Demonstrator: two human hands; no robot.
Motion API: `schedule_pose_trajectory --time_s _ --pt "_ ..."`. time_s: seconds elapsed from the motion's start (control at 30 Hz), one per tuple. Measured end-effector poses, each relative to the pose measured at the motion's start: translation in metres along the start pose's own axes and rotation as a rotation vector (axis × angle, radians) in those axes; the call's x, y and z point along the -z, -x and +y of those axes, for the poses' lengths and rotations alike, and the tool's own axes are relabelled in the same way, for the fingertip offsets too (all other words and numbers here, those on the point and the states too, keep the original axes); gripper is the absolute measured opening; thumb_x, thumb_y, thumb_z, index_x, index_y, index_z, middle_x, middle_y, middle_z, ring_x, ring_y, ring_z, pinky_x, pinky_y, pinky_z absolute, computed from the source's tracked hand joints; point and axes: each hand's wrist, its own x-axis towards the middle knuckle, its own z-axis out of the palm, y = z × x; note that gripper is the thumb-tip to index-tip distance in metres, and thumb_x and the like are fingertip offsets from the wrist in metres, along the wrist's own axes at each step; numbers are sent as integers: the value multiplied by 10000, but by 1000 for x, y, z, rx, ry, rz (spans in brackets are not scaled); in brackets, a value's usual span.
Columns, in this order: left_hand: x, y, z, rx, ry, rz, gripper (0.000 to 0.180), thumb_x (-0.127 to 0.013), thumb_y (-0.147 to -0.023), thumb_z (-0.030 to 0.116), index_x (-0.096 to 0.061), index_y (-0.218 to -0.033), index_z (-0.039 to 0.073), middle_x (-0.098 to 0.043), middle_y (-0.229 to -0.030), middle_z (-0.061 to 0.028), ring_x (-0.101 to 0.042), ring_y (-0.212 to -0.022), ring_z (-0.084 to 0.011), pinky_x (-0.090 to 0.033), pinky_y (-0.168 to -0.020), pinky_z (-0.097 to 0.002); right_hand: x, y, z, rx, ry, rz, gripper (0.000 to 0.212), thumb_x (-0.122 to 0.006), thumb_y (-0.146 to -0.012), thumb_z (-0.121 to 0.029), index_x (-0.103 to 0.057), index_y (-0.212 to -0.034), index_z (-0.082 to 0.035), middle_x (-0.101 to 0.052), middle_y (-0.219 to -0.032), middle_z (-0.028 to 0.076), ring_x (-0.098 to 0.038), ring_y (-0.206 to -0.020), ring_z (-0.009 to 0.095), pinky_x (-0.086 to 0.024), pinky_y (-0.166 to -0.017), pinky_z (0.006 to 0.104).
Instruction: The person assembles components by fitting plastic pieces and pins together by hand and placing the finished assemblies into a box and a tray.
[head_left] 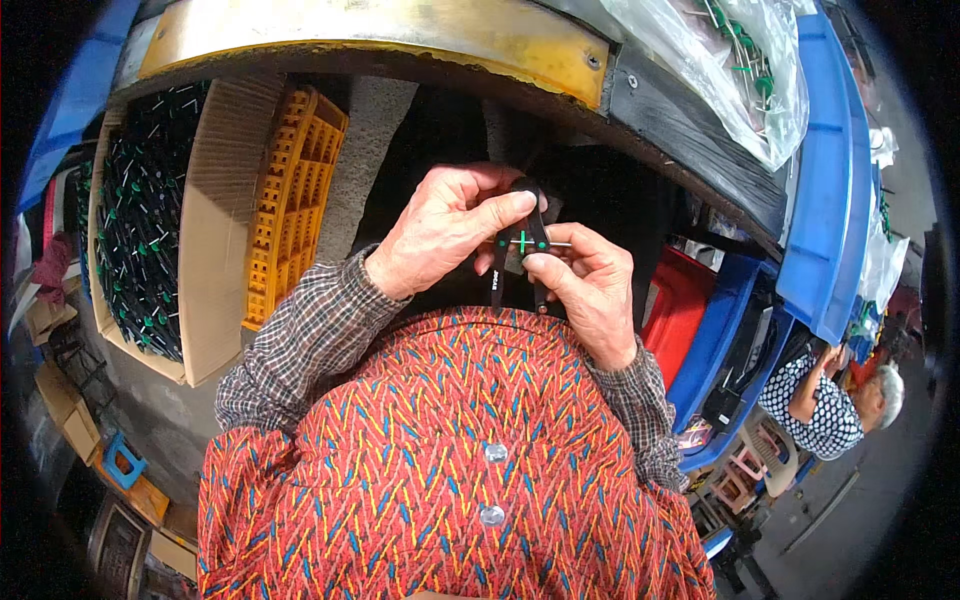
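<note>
In front of my lap is a black bow compass (499, 272) with two legs, a round head at the top and a thin metal cross rod with a green wheel (522, 242) in the middle. My left hand (436, 228) pinches the compass near its head between thumb and fingers. At the other leg, my right hand (596, 288) is closed with thumb and fingertips by the rod's right end. The fingers behind the compass are partly hidden.
A cardboard box (200, 230) full of black and green compasses stands left, beside a yellow plastic crate (295, 200). Ahead is a worn bench edge (400, 30) with a plastic bag (740, 70) of green-wheeled rods. Blue bins (815, 180) and another person (815, 405) are at right.
</note>
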Motion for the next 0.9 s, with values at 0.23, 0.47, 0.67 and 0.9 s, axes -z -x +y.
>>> schedule_pose_trajectory --time_s 0.23,0.47,0.67,0.9 --pt "0 -1 -5 2 19 5 257 -586 -938 241 -650 -986 -3 -633 -775 -9 -512 -550 -36 -415 -438 -183 2 -7 1 32 166 -7 155 -680 -861 -109 -661 -947 18 -626 -762 -22 -531 -672 10 -421 -572 181" --pt "0 -1 -7 27 -23 36 247 -599 -930 240 -649 -989 5 -626 -767 3 -515 -565 -32 -421 -457 -185 -6 -9 2 -74 101 21 150 -684 -853 -107 -656 -926 21 -620 -751 -13 -542 -674 16 -420 -571 176" --pt "1 -2 -8 28 23 32 238 -600 -930 234 -643 -991 9 -620 -763 9 -504 -568 -30 -419 -466 -189 -11 -12 3 44 34 129 157 -690 -852 -126 -651 -904 17 -608 -713 -16 -529 -615 18 -400 -516 184" --pt "0 -3 -10 24 47 24 220 -593 -935 224 -640 -992 16 -616 -780 14 -503 -588 -28 -413 -470 -186 -1 -14 1 -14 256 -13 172 -689 -856 -145 -647 -892 17 -595 -673 -28 -504 -592 15 -372 -492 196"
